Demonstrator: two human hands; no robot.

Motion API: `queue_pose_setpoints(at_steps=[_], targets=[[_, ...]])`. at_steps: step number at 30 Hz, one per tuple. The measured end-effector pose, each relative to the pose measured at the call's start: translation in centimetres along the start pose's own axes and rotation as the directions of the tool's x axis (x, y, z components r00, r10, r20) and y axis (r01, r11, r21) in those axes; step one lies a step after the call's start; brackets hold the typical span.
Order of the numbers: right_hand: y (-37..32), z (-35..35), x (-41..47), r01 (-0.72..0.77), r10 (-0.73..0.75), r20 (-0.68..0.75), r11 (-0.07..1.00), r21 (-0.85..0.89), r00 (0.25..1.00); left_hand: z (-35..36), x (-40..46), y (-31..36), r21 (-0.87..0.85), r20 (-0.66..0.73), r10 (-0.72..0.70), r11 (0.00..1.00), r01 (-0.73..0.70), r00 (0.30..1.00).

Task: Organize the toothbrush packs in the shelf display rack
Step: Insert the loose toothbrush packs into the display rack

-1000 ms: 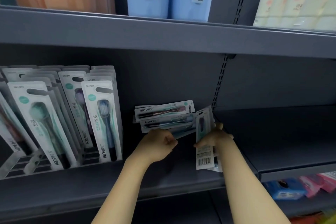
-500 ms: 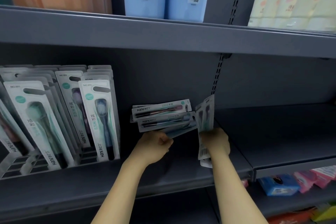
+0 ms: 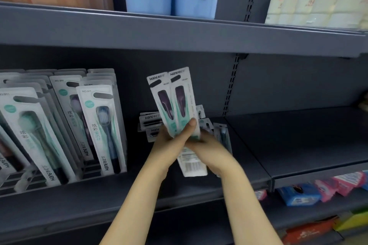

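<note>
Two toothbrush packs [image 3: 175, 103] held upright together above the shelf [image 3: 249, 157], left hand [image 3: 169, 141] and right hand [image 3: 207, 149] both gripping them. Display rack [image 3: 65, 125] already looks well stocked, but loose packs [image 3: 151, 123] behind still need sorting, so maybe halfway

Two bare forearms, no sleeves, left grip [image 3: 171, 141], right grip [image 3: 209, 147]

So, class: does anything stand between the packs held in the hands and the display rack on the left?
Nothing visible does. Both hands hold the upright packs; bare shelf separates them from the rack. Loose packs lie behind, not between.
</note>
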State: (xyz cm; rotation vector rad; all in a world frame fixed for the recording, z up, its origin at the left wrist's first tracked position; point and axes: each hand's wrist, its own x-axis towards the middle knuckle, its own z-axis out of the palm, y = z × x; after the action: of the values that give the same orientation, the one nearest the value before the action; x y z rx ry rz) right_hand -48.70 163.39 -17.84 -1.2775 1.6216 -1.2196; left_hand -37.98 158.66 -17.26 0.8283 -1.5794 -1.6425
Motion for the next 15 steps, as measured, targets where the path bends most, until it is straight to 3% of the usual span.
queue_pose_setpoints(at_steps=[2, 4, 6, 8, 10, 12, 15], targets=[[-0.2, 1.3, 0.4, 0.036, -0.054, -0.069, 0.969, -0.244, 0.996, 0.5, 0.2, -0.2, -0.055, -0.063, -0.013, 0.998, 0.009, 0.998], [-0.4, 2.3, 0.9, 0.019, -0.105, -0.14, 0.858, -0.513, 0.985, 0.6, 0.4, -0.4, -0.087, -0.091, -0.086, 0.993, 0.078, 0.992], [-0.7, 2.9, 1.1, -0.029, -0.139, -0.158, 0.653, -0.757, 0.978, 0.2, 0.5, -0.5, -0.128, -0.035, -0.143, 0.982, 0.137, 0.989], [-0.5, 3.5, 0.7, -0.072, -0.15, -0.185, 0.555, -0.829, 0.971, -0.4, 0.5, -0.4, -0.137, 0.061, -0.181, 0.973, 0.187, 0.982], [-0.6, 3.7, 0.0, -0.081, -0.152, -0.196, 0.554, -0.829, 0.969, -0.8, 0.5, -0.4, -0.151, 0.103, -0.188, 0.968, 0.202, 0.977], [-1.0, 3.2, -0.6, 0.04, -0.167, -0.072, 0.584, -0.811, 0.983, -0.9, 0.6, -0.7, -0.231, 0.056, -0.192, 0.952, 0.2, 0.98], [-2.0, 0.9, -1.5, 0.219, -0.129, 0.209, 0.837, -0.501, 0.969, -1.4, 0.8, -1.2, -0.286, -0.082, -0.228, 0.938, 0.196, 0.97]])
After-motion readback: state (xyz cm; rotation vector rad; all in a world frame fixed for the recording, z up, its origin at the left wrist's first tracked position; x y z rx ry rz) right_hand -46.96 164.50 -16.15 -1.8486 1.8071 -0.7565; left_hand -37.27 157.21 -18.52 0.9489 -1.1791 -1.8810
